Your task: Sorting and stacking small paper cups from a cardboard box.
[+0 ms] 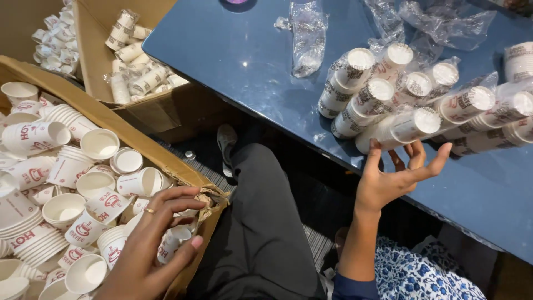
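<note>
While cups (172, 244) lie under left fingers (183, 203).

Dark blue glossy bench (233, 61), upper right of view, front edge running diagonally down to the right. On it: a cluster of wrapped paper cup stacks (388, 100) lying on their sides, white bases toward the camera, reaching close to the front edge. More cup stacks (519, 58) at the far right edge of frame. Empty clear plastic wrappers (308, 36) crumpled left of the cluster; further wrappers (444, 19) along the back. Part of a round dark object (236, 4) shows at the top edge, kind unclear. Rest of bench surface bare, reflecting light.
</note>
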